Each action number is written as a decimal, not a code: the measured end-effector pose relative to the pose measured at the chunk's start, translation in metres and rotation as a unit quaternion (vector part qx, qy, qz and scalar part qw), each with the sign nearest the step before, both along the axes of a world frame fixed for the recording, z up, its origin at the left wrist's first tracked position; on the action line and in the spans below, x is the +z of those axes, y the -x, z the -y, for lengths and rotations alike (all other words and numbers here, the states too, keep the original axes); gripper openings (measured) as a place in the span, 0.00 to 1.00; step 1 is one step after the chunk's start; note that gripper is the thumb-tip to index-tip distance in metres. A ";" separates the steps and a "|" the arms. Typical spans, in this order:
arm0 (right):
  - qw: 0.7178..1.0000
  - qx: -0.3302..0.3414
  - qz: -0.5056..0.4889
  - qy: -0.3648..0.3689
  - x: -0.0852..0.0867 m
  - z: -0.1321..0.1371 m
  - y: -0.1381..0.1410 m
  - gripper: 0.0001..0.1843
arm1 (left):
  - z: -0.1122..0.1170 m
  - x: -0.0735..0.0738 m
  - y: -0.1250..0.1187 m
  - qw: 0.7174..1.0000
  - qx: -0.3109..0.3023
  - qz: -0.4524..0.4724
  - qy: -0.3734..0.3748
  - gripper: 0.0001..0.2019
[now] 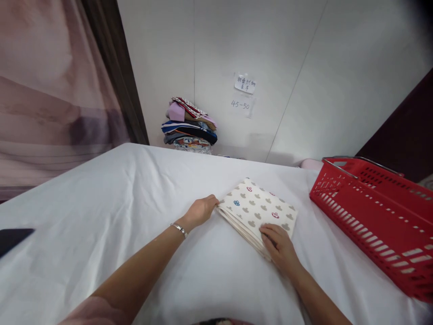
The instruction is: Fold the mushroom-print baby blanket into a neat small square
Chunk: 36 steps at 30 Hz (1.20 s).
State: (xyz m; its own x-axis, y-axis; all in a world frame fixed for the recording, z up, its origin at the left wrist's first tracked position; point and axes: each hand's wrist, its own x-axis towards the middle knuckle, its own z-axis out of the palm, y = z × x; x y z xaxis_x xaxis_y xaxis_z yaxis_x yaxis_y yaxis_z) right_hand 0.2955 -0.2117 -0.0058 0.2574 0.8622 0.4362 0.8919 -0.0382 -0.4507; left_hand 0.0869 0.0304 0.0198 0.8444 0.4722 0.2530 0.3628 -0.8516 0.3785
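A cream cloth [259, 205] with grey cloud-like shapes and a few red and blue motifs lies folded into a layered, flat rectangle. My left hand [202, 210], with a silver bracelet at the wrist, pinches its left corner between thumb and fingers. Over the near right edge, my right hand [279, 246] is closed on the cloth, its fingers curled on the top face and its underside hidden. Several fold layers show along the near edge between the hands.
A white sheet [101, 216] with wrinkles covers the table. To the right stands a red plastic basket [368, 203] with metal handles. Folded fabrics [189, 126] are stacked by the wall, near paper notes [244, 85]. A dark flat object [13, 239] lies at far left, below a pink curtain [57, 104].
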 end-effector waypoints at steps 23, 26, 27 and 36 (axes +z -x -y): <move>1.000 0.004 0.003 -0.006 0.000 -0.002 -0.001 0.13 | 0.012 -0.002 0.002 0.993 -0.032 0.064 0.095 0.17; 1.000 0.001 0.007 -0.009 0.000 -0.002 0.000 0.13 | 0.010 -0.006 -0.002 0.997 -0.035 0.049 0.050 0.16; 1.000 0.001 0.008 -0.010 0.000 -0.002 0.000 0.13 | 0.009 -0.007 -0.004 0.998 -0.035 0.042 0.034 0.16; 1.000 0.008 0.016 -0.010 0.000 -0.002 -0.001 0.13 | 0.022 -0.001 -0.024 0.991 0.006 -0.056 -0.119 0.10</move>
